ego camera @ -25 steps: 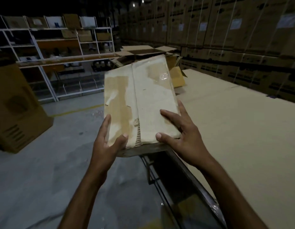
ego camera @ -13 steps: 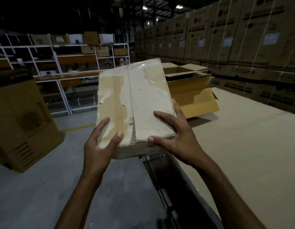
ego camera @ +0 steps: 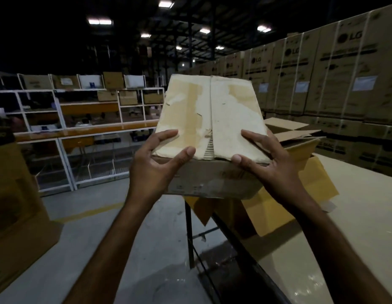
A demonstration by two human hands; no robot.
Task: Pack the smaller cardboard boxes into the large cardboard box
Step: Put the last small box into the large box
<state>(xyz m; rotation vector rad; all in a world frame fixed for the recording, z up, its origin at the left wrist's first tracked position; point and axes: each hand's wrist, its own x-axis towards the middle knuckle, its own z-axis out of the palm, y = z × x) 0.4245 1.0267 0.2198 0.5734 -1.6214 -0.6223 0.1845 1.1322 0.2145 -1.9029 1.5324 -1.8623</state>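
Small box [ego camera: 209, 119] has risen before the large box [ego camera: 296, 134] and LG cartons [ego camera: 348, 69].

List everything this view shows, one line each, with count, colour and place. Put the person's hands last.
small cardboard box: one, pale tan with a torn, worn top, held up at centre
large cardboard box: one, yellow-brown, flaps open, on the table behind the held box
table: one, pale beige top, right side
stacked cartons: many, brown with dark print, along the right
shelving rack: one, white frame, left background, holding boxes
carton: one, brown, on the floor, far left
ceiling lights: several, white, overhead
floor: grey with a yellow line, lower left
left hand: grips the small box's near left corner
right hand: grips its near right corner
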